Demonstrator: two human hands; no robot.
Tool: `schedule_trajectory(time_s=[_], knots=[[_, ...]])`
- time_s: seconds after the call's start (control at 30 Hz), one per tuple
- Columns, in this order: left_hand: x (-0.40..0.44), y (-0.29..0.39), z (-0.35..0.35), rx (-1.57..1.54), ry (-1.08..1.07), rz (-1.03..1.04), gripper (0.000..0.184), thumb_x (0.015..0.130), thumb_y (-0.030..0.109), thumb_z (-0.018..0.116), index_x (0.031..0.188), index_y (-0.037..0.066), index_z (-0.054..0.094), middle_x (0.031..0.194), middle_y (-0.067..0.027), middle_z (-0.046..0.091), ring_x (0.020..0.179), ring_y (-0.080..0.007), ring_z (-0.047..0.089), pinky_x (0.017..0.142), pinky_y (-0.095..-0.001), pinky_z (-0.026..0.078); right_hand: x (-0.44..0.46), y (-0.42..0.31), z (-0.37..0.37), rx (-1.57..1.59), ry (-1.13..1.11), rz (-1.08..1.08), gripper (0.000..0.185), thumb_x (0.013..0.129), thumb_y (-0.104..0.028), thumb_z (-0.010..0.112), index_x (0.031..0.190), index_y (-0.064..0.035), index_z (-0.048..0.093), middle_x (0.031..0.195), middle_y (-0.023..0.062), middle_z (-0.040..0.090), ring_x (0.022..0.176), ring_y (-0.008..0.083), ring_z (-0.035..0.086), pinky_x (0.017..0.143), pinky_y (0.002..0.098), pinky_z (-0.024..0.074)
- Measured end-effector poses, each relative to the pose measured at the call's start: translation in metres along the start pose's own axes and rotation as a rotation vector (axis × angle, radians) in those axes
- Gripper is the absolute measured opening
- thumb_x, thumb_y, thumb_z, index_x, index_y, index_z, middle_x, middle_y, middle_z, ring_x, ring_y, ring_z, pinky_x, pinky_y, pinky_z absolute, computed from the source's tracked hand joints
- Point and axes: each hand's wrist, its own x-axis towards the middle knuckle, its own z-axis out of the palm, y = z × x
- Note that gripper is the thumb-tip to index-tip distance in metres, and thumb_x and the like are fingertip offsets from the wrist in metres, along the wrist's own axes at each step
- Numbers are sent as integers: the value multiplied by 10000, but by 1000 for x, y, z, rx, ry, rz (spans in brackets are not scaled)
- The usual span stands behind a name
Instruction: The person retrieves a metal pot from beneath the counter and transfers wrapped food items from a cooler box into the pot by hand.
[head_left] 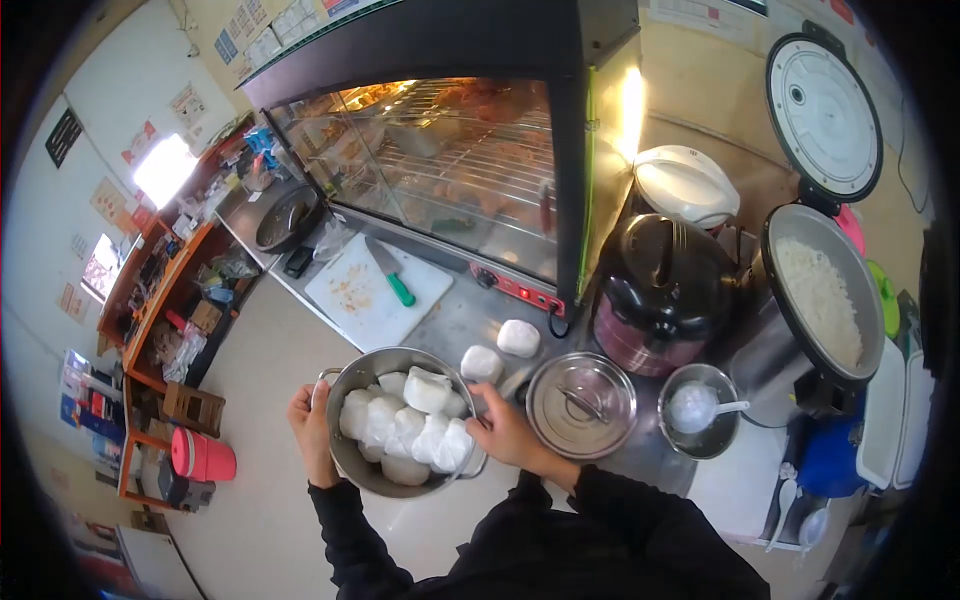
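A metal pot filled with several white wrapped bundles is held in front of my body, at the counter's edge. My left hand is closed around the loop handle on the pot's left side. At the opposite side, my right hand grips the pot's rim, with the right handle just below it. Two more white wrapped bundles lie on the steel counter beyond the pot. Close to my right hand is a round steel lid. What is inside the wrappings is hidden.
A white cutting board carries a green-handled knife and scraps. Behind stands a lit glass food warmer. To the right are a dark cooker, an open rice cooker and a metal bowl with a white scoop.
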Motion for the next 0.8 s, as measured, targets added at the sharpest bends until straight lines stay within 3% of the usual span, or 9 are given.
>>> schedule_trajectory(time_s=[0.03,0.17,0.27,0.3,0.4,0.43,0.5,0.57,0.8], knots=[[24,-9,0,15,-21,25,296,953,211,618,709,46,583,636,58,534,574,-23,423,507,-211,329,20,12,12,-58,73,-49,464,841,-123,608,1256,-63,411,624,110,532,548,233,545,524,396,411],[118,-59,14,72,-135,105,296,945,227,635,729,26,614,650,61,546,585,-23,423,516,-212,333,78,45,40,3,181,-154,481,879,-106,600,1287,-44,354,610,18,423,531,114,418,493,326,324],[171,-84,39,111,-227,122,285,945,234,637,773,6,642,671,56,565,602,-25,439,533,-211,345,91,19,40,-27,205,43,450,871,-144,602,1259,-56,391,809,187,591,701,293,628,636,411,474],[183,-82,49,164,-300,150,275,947,229,632,800,-3,656,684,47,583,617,-25,459,553,-213,362,95,25,41,19,285,-53,433,897,-169,604,1262,-47,407,838,215,603,709,323,636,635,423,474],[210,-80,93,132,-471,163,274,948,220,629,805,-12,657,689,45,588,630,-27,473,559,-217,368,82,24,0,19,165,48,406,925,-200,597,1257,-31,437,918,231,612,766,344,633,674,425,482],[218,-84,102,148,-507,171,270,950,211,625,813,-20,657,689,44,588,632,-30,474,562,-219,369,72,41,-16,-226,342,-179,311,936,-191,579,1219,-73,526,810,110,582,722,233,581,692,359,478],[228,-86,119,173,-542,202,266,949,209,625,819,-22,655,689,40,589,633,-31,472,558,-220,367,38,62,-56,-819,587,-115,332,875,-140,589,1204,-101,557,1004,158,606,947,323,582,813,402,470],[233,-89,131,180,-590,212,269,947,209,628,813,-23,655,680,37,585,631,-30,464,552,-225,364,-2,69,-75,-1119,523,299,410,806,-98,610,1212,-101,554,1121,163,578,1066,363,542,893,432,448],[262,-103,189,218,-686,402,314,949,240,630,784,-22,684,581,45,464,583,-35,374,505,-266,311,-42,135,-84,-949,569,258,331,793,-16,598,1116,-80,629,1006,157,593,1023,379,548,896,462,447]])
